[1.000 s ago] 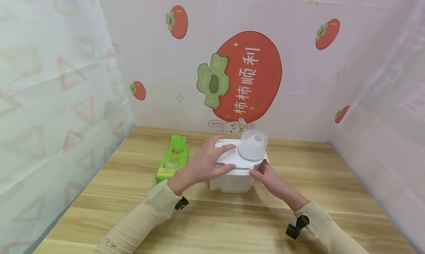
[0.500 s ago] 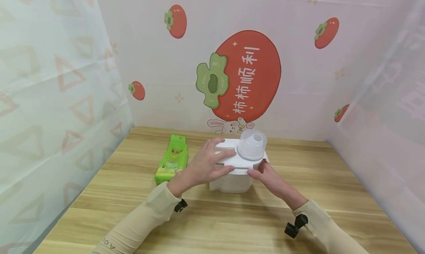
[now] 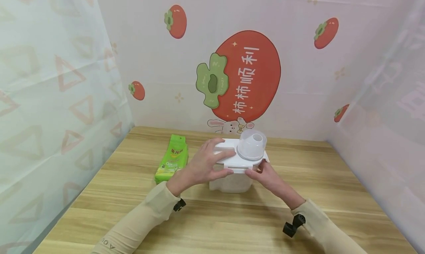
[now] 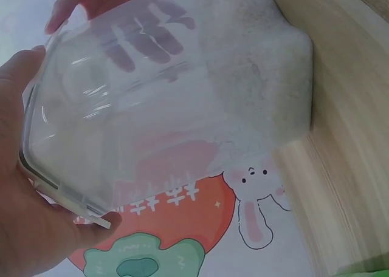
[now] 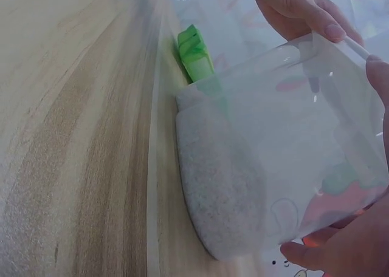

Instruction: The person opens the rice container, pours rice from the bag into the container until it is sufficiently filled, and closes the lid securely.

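Note:
A clear plastic storage container [image 3: 230, 184] stands upright on the table with a white lid [image 3: 230, 144] on it. Pale grains [image 5: 222, 180] fill its lower part. On the lid's right side sits a clear measuring cup [image 3: 253, 145], upside down. My left hand [image 3: 204, 164] spans the lid's left half, fingers over the top and far edge, thumb at the left end of the front latch [image 3: 238, 168]. At the latch's right end presses the thumb of my right hand [image 3: 270, 178]; its fingers lie along the container's right side, mostly hidden in the head view.
A green packet [image 3: 173, 158] lies left of the container, beside my left wrist. The wooden table [image 3: 212, 228] meets a printed cloth backdrop [image 3: 159, 54] behind the container, with cloth on both sides too. Both wrists carry small black camera mounts [image 3: 293, 226].
The lid's front latch has swung down and now lies flat against the container's front under both thumbs. The right thumb has shifted slightly left; container and packet have stayed in place.

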Motion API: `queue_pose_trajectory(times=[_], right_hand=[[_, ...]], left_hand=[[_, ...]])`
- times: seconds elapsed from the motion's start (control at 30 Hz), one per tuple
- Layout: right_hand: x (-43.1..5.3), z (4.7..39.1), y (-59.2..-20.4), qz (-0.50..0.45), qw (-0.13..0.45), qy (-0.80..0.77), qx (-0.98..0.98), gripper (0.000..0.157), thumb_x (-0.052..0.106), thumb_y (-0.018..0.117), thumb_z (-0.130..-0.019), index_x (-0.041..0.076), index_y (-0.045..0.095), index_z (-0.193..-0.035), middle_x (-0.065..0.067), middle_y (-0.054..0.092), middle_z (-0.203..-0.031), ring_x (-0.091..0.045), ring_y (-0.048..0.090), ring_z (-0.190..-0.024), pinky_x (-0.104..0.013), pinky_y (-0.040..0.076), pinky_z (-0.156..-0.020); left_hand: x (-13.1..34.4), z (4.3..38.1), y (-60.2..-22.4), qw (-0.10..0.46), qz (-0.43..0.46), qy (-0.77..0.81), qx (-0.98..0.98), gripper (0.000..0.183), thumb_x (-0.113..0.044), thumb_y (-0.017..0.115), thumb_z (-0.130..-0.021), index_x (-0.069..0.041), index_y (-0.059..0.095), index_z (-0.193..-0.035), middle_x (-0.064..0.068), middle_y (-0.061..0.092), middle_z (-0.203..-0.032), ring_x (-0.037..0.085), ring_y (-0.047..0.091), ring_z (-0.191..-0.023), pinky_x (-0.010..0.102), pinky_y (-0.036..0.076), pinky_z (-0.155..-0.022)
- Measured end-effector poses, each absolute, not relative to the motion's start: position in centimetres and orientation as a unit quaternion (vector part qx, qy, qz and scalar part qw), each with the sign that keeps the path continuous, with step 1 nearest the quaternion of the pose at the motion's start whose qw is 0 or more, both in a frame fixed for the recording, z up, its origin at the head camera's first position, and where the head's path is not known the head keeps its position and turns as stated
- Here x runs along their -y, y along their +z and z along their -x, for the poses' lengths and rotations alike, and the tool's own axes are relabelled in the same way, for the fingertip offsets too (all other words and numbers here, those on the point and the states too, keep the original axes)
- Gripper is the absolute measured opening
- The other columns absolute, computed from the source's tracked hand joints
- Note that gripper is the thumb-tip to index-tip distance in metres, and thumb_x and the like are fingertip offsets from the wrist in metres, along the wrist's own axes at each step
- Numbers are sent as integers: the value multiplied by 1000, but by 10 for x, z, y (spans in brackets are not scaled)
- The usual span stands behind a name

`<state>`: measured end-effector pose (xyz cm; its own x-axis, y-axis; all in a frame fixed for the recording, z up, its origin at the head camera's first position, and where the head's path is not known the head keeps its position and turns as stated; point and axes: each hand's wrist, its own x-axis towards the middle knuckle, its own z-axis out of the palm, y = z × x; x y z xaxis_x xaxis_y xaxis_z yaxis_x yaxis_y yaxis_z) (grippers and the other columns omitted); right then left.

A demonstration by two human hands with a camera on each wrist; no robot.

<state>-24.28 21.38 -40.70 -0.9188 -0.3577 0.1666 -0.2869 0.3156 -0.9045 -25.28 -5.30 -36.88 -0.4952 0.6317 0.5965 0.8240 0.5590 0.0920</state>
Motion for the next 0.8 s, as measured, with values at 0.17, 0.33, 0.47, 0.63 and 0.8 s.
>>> queue_pose_trajectory(times=[0.17, 0.33, 0.47, 0.63, 0.8], right_hand=[[-212, 244, -409, 197, 8, -550, -812, 71, 18, 69, -90, 5, 28, -146, -20, 41, -145, -39, 44, -131, -50, 45, -106], [-211, 244, -408, 200, -7, -549, -812, 68, 16, 70, -89, 3, 32, -143, -20, 46, -141, -35, 48, -127, -42, 49, -102], [-211, 244, -409, 205, -11, -551, -809, 66, 15, 70, -89, 3, 33, -143, -19, 46, -141, -35, 47, -128, -36, 48, -101], [-211, 243, -410, 203, -16, -554, -807, 67, 15, 70, -89, 4, 33, -144, -18, 46, -142, -33, 47, -128, -28, 49, -99], [-209, 243, -409, 195, -27, -554, -809, 67, 15, 72, -88, 4, 34, -143, -18, 47, -141, -33, 48, -128, -39, 48, -103]], left_hand=[[52, 255, -372, 282, 438, -185, 833, 51, -50, 74, -83, -29, 63, -128, 13, 47, -139, 27, 42, -129, 47, 42, -105], [51, 257, -373, 293, 440, -189, 827, 50, -48, 76, -81, -27, 65, -126, 16, 48, -137, 29, 44, -127, 48, 43, -104], [50, 257, -373, 289, 438, -191, 830, 49, -47, 77, -81, -27, 65, -125, 16, 48, -137, 29, 44, -127, 47, 43, -104], [49, 257, -372, 291, 437, -197, 828, 47, -46, 78, -80, -25, 67, -120, 17, 50, -134, 30, 46, -125, 47, 44, -103], [49, 257, -370, 293, 432, -195, 830, 46, -45, 80, -79, -23, 69, -118, 18, 51, -132, 31, 47, -123, 46, 45, -101]])
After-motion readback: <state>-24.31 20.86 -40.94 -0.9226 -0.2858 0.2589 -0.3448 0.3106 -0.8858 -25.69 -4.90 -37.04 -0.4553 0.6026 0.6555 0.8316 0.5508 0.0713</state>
